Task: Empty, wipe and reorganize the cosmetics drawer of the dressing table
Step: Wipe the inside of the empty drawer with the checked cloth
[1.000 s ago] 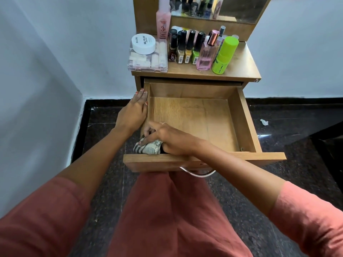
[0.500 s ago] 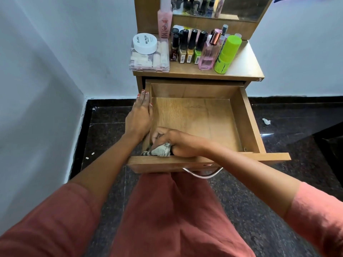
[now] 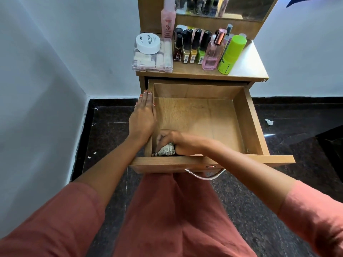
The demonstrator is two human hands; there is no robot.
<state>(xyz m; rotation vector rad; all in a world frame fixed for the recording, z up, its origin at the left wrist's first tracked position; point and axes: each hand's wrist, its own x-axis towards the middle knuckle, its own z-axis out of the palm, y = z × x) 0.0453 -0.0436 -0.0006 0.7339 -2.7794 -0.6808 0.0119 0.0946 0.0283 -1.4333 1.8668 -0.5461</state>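
Right hand [image 3: 178, 143]: fingers curled tight round a bunched patterned cloth [image 3: 167, 149], which I see pressed into the drawer's [image 3: 248, 123] near corner, just under the left wrist.
Left hand [image 3: 143, 115]: flat, fingers straight, lying along the side wall and gripping nothing.
Cosmetics [image 3: 196, 47]: out on the tabletop, beyond the left fingertips.
Wiping well: I'd keep that brace, work the corner, then sweep overlapping passes away from the right hand.
Since a second ago: the right fingers have curled tighter over the cloth; the left hand has stayed put.
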